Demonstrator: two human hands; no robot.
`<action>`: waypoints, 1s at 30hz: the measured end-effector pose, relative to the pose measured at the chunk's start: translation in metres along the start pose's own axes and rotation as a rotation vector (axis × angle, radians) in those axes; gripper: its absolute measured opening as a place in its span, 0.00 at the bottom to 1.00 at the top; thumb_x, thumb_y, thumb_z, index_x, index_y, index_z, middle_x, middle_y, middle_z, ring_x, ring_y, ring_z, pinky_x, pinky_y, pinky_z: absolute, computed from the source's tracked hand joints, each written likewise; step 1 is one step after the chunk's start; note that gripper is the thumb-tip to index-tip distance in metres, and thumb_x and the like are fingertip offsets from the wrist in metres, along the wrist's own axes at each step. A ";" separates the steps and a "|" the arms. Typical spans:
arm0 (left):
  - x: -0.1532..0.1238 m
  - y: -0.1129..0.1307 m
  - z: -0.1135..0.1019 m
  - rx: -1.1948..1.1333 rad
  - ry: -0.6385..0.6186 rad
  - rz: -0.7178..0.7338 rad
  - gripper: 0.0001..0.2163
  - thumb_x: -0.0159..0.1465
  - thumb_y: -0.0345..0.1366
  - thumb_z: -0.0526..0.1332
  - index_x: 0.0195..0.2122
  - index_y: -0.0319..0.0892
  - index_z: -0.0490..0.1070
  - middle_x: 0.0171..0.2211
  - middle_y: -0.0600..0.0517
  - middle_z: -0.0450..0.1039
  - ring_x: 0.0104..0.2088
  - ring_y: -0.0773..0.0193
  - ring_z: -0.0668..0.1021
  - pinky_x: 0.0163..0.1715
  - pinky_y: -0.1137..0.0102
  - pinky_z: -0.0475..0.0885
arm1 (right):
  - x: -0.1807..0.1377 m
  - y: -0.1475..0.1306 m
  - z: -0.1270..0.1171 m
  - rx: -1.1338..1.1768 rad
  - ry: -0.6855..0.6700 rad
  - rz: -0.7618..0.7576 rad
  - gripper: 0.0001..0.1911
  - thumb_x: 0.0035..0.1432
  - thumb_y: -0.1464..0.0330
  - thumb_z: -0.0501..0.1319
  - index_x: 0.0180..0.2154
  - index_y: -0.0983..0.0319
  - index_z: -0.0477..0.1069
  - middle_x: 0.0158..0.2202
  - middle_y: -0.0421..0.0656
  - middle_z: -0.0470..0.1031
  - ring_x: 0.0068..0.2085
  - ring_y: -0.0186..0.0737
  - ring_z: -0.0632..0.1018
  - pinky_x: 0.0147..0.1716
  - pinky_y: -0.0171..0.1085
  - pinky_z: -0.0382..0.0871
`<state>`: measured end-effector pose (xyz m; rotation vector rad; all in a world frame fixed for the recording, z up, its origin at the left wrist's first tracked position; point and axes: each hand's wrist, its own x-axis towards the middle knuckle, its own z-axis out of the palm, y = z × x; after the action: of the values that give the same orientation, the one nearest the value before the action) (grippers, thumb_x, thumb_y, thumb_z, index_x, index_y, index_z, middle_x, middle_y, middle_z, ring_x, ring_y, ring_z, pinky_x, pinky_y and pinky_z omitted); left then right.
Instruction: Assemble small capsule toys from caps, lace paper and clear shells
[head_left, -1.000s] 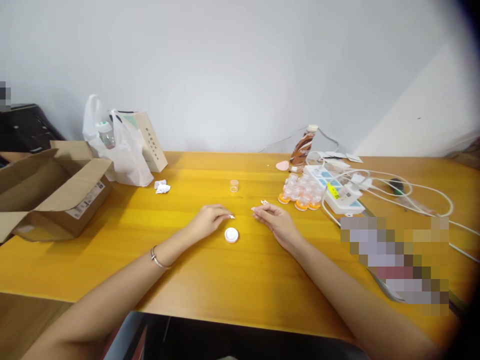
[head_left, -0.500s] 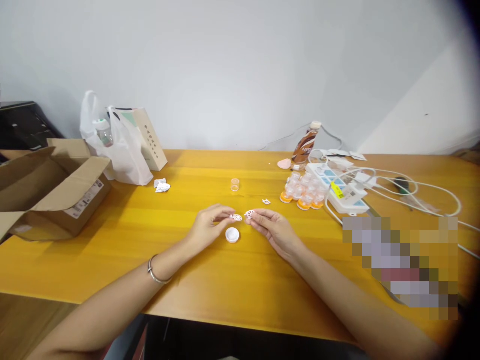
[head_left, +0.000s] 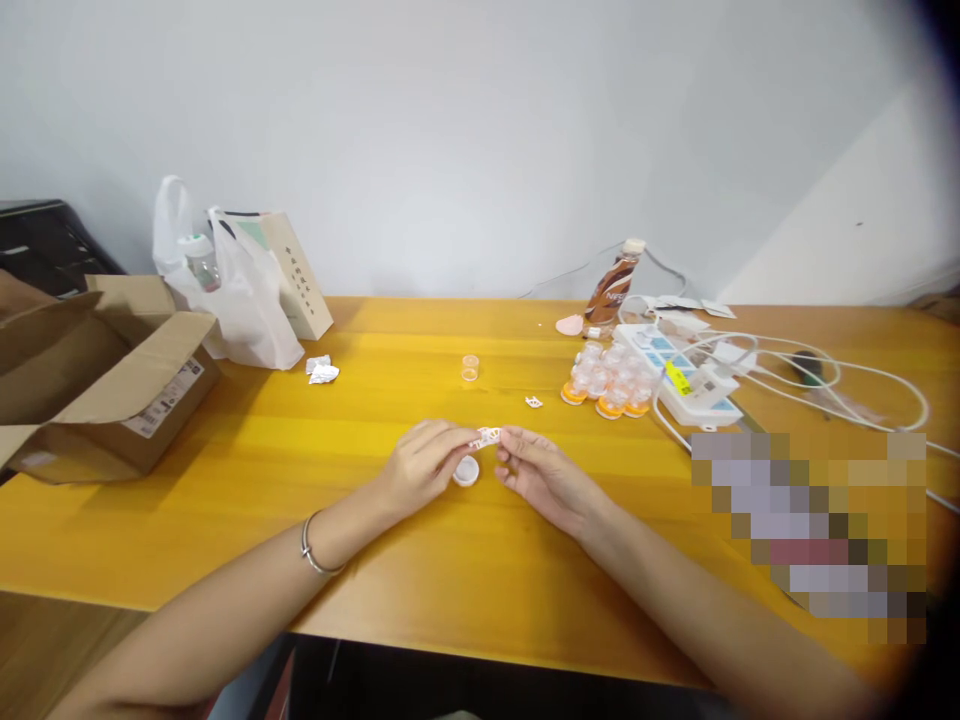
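Note:
My left hand point(head_left: 426, 465) pinches a small white openwork plastic piece point(head_left: 487, 437) between thumb and fingers. From the other side, my right hand point(head_left: 551, 478) has its thumb and forefinger closed at the right end of the white openwork plastic. Whether this is one piece or two touching ones is hard to make out. Just below the fingers sits a round white cup-like cap point(head_left: 466, 471), partly covered by my left hand. Another white openwork piece point(head_left: 533, 402) lies beyond my right hand. Farther back stands a small clear orange-tinted ring-shaped container point(head_left: 470, 368).
Clear containers with orange bases point(head_left: 607, 382) cluster at the right, beside a white power strip point(head_left: 679, 375) and looping cables. A brown drink bottle point(head_left: 615, 285) stands behind. At left are a cardboard box point(head_left: 142, 385), a plastic bag point(head_left: 251, 320) and crumpled foil point(head_left: 323, 372).
My hands have come together, and the separate white pieces they held now meet or overlap. My left hand has moved right, partly over the white cap.

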<state>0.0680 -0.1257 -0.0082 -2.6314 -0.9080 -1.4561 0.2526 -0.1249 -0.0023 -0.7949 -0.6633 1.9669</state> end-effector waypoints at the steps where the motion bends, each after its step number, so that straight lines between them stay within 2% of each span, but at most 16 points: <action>1: 0.000 0.000 0.000 0.005 0.006 0.011 0.09 0.59 0.25 0.57 0.41 0.40 0.67 0.31 0.49 0.73 0.30 0.67 0.73 0.32 0.72 0.69 | -0.001 0.000 0.001 0.005 -0.007 0.011 0.06 0.44 0.70 0.67 0.27 0.61 0.72 0.25 0.34 0.71 0.27 0.25 0.69 0.29 0.29 0.62; 5: 0.000 -0.001 0.002 0.022 0.012 0.038 0.08 0.58 0.25 0.58 0.39 0.39 0.67 0.30 0.49 0.73 0.30 0.67 0.73 0.32 0.71 0.69 | -0.002 0.000 0.001 0.027 -0.023 0.045 0.05 0.45 0.68 0.66 0.27 0.60 0.72 0.27 0.35 0.70 0.28 0.27 0.69 0.31 0.31 0.63; 9: 0.001 -0.002 0.003 0.034 0.023 0.063 0.09 0.58 0.25 0.59 0.39 0.39 0.66 0.30 0.49 0.73 0.29 0.67 0.74 0.31 0.71 0.69 | -0.005 -0.001 0.001 0.031 -0.097 0.052 0.04 0.47 0.68 0.65 0.28 0.60 0.72 0.30 0.36 0.72 0.32 0.29 0.70 0.36 0.34 0.64; 15: 0.001 -0.006 0.003 -0.029 0.092 0.123 0.17 0.56 0.24 0.60 0.45 0.41 0.60 0.31 0.50 0.73 0.30 0.66 0.75 0.31 0.69 0.71 | -0.007 0.002 0.004 -0.008 -0.162 0.095 0.05 0.50 0.67 0.63 0.31 0.60 0.72 0.36 0.40 0.74 0.38 0.32 0.72 0.39 0.33 0.63; 20: 0.001 -0.006 0.001 -0.047 0.063 0.183 0.18 0.56 0.23 0.60 0.47 0.40 0.59 0.31 0.50 0.72 0.32 0.66 0.75 0.32 0.68 0.72 | -0.006 0.004 0.005 0.005 -0.133 0.034 0.04 0.50 0.68 0.63 0.30 0.62 0.72 0.32 0.40 0.75 0.35 0.29 0.74 0.39 0.30 0.63; 30: 0.002 -0.002 0.001 -0.106 0.008 0.172 0.14 0.57 0.22 0.58 0.44 0.40 0.63 0.32 0.50 0.72 0.34 0.67 0.74 0.33 0.71 0.73 | -0.005 0.007 0.007 -0.012 -0.015 -0.111 0.06 0.44 0.72 0.67 0.27 0.61 0.72 0.27 0.36 0.75 0.30 0.27 0.74 0.35 0.30 0.65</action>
<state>0.0685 -0.1232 -0.0081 -2.6955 -0.6016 -1.5108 0.2457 -0.1337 -0.0008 -0.7356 -0.7138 1.8712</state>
